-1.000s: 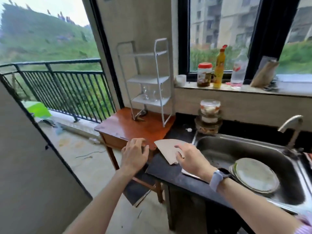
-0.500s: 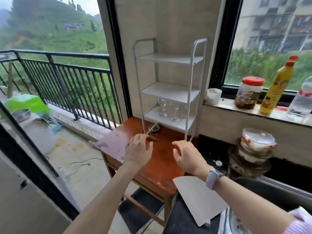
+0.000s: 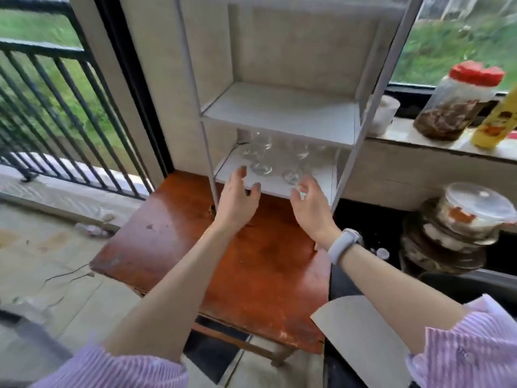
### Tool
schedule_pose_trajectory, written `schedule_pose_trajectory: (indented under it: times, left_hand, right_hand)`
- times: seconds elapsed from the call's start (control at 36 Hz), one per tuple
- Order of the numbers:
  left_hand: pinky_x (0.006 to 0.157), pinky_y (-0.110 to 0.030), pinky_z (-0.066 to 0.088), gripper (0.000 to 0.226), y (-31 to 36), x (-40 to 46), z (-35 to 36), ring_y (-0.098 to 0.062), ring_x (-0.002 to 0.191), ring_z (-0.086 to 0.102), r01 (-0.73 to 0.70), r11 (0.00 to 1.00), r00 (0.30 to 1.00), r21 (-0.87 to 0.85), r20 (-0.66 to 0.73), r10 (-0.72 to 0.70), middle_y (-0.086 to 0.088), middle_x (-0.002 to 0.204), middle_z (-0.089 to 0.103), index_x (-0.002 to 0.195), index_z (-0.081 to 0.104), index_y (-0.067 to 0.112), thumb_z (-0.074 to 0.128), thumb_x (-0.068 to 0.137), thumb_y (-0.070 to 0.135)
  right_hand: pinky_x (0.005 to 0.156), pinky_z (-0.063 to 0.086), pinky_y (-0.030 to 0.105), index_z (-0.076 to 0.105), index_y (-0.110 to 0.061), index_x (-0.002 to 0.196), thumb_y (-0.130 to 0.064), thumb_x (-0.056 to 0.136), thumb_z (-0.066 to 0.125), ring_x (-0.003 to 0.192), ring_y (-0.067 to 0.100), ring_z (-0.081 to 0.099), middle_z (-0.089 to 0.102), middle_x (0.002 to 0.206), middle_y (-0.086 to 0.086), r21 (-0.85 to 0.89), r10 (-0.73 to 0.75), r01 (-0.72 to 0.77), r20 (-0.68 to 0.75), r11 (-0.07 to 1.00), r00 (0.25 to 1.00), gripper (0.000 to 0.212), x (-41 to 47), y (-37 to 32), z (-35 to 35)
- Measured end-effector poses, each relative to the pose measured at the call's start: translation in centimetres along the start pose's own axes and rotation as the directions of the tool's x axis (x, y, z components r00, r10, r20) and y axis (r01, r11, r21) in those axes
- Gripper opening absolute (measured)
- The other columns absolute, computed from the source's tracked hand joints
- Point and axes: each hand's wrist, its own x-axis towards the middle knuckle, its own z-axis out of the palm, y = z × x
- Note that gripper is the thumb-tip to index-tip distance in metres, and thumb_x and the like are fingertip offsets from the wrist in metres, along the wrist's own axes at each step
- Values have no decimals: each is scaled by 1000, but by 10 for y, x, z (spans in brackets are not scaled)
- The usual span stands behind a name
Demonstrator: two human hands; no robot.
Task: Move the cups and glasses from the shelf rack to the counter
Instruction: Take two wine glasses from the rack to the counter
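Both hands have closed in from over the table to the rack's [image 3: 279, 116] lowest shelf, left hand [image 3: 237, 198] and right hand [image 3: 310, 205] spread and empty, the glasses [image 3: 261, 158] just beyond their fingertips, so the first pickup looks imminent.

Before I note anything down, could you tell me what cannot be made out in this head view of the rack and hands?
- Glasses on the bottom shelf: blurred, and their tops are hidden by the middle shelf, so no count.
- Right hand: its fingertips overlap a glass base; contact cannot be judged.
- Left hand: contact with the shelf edge is unclear.
- Yellow bottle: cut off by the right edge.
- Rack: its top is cut off by the upper edge.
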Motion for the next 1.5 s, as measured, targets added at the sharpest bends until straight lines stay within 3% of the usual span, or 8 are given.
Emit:
schedule_pose_trajectory:
  times: [0.19,0.28,0.36,0.44,0.64,0.86,1.25,1.5]
  left_hand:
    - [112,-35,27,60,-28,75,38,-25,137,30,40,998,997,-57,66,-37,-11,152,27,145,15,8,45,94,15]
    - [112,-34,28,58,-29,92,51,-23,137,31,40,990,997,-133,67,-31,-12,149,32,145,15,7,44,94,12]
    - [108,-43,34,55,-25,99,61,-26,130,41,9,976,999,-217,54,3,-15,142,42,142,21,5,46,94,15]
    - [103,-52,37,42,-21,99,68,-29,115,52,-15,972,1000,-233,-14,12,-14,123,55,132,32,4,46,95,19]
    - [59,-10,39,12,-17,69,61,-4,65,47,-116,963,991,-242,-96,95,11,73,46,103,47,6,46,94,14]
    - [51,-18,43,6,-18,-15,35,-8,54,53,-42,941,998,-335,-57,24,8,63,55,88,50,18,48,94,16]
    - [50,-8,41,12,24,-165,90,0,53,52,145,955,906,-258,424,-23,3,66,58,81,54,20,53,92,17]
    - [60,-36,40,21,151,-275,200,-23,63,48,-61,941,741,-333,616,266,-22,69,52,74,47,9,53,92,19]
  right_hand:
    - [65,38,1,43,-9,126,-27,93,43,102,11,54,51,125,3,161,93,-69,-148,985,985,38,65,23,23]
    - [74,43,8,38,-10,131,-24,94,41,104,10,58,58,122,7,236,85,-49,-146,971,986,39,83,25,31]
    - [58,43,6,44,-5,120,-15,93,45,69,-3,58,59,87,-1,253,48,-3,-173,968,984,29,92,28,36]
    - [59,43,16,47,-2,110,-18,92,47,72,13,57,58,85,5,202,44,-4,-192,979,980,24,96,31,38]
    - [63,45,9,51,-7,103,-23,94,47,78,11,59,60,86,1,112,-26,47,-181,993,983,19,65,33,36]
    - [66,49,14,56,-29,87,-28,93,49,69,6,63,63,73,-4,181,11,8,-103,983,995,9,-23,35,20]
    - [58,40,6,56,-21,69,-20,92,52,57,-2,55,63,65,-2,293,352,-285,-208,913,913,23,-194,90,-64]
    - [52,41,8,55,-17,72,-18,91,53,51,-2,53,58,60,-3,317,419,-286,-525,904,741,19,-310,121,-219]
